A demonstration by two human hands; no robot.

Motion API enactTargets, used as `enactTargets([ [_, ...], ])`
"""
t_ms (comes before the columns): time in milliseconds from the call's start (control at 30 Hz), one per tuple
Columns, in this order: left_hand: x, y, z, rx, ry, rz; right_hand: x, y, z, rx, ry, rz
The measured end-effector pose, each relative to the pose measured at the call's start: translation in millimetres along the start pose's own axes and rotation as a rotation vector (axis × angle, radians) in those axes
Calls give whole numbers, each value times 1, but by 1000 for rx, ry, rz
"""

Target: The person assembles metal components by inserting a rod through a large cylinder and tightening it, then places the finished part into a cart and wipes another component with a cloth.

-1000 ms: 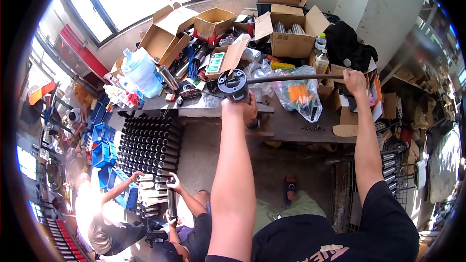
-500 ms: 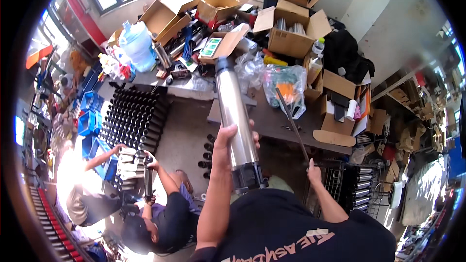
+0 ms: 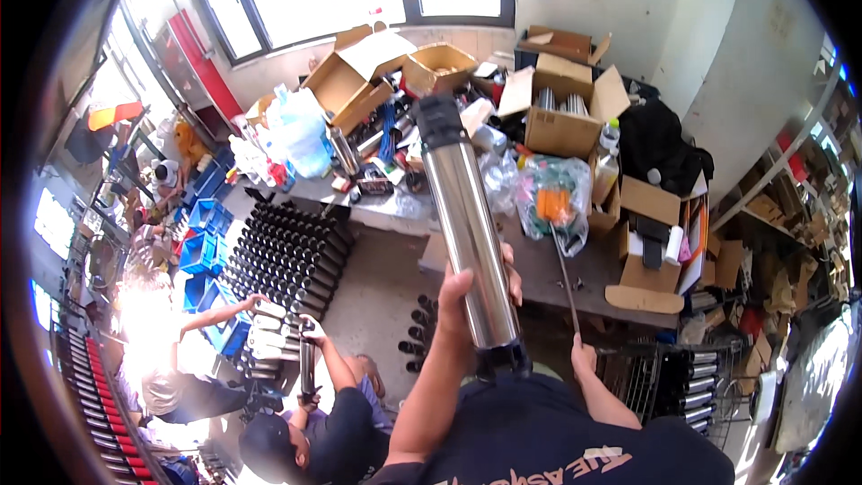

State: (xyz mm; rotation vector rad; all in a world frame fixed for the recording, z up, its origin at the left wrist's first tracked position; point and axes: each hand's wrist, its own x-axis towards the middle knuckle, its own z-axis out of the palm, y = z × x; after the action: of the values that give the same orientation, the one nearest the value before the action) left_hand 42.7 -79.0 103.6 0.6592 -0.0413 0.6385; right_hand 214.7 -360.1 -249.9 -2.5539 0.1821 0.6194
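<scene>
My left hand (image 3: 456, 305) is wrapped round a shiny steel cylinder (image 3: 469, 233), its thumb on one side and fingers on the other. The cylinder has black fittings at both ends and stands steeply in front of my chest, its top leaning slightly left. In my right hand (image 3: 584, 357), closed round its lower end, is a thin dark rod (image 3: 568, 292). The rod points up and away, and its far tip appears beside a clear plastic bag (image 3: 549, 193) with orange and green things inside. Part of the cylinder's lower end overlaps my dark shirt.
Beyond lies a cluttered workbench (image 3: 588, 283) with open cardboard boxes (image 3: 564, 130) and a pale blue water jug (image 3: 305, 135). Rows of dark cylinders (image 3: 287, 247) stand at left, beside blue bins (image 3: 205, 251). Two people (image 3: 323, 427) work at lower left. A wire rack (image 3: 655, 386) is at right.
The view has tilted up, showing more of the window. The cylinder's upper black end now shows larger, and its lower end less. The rod looks shorter and steeper. Both hands keep their holds.
</scene>
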Motion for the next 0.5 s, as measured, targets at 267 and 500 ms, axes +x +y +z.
enactTargets([
  [267,-9,18,12,178,386,206,-43,79,-13,-51,5,14],
  [500,-21,-14,-84,-47,354,-260,-77,131,-24,-76,-23,47],
])
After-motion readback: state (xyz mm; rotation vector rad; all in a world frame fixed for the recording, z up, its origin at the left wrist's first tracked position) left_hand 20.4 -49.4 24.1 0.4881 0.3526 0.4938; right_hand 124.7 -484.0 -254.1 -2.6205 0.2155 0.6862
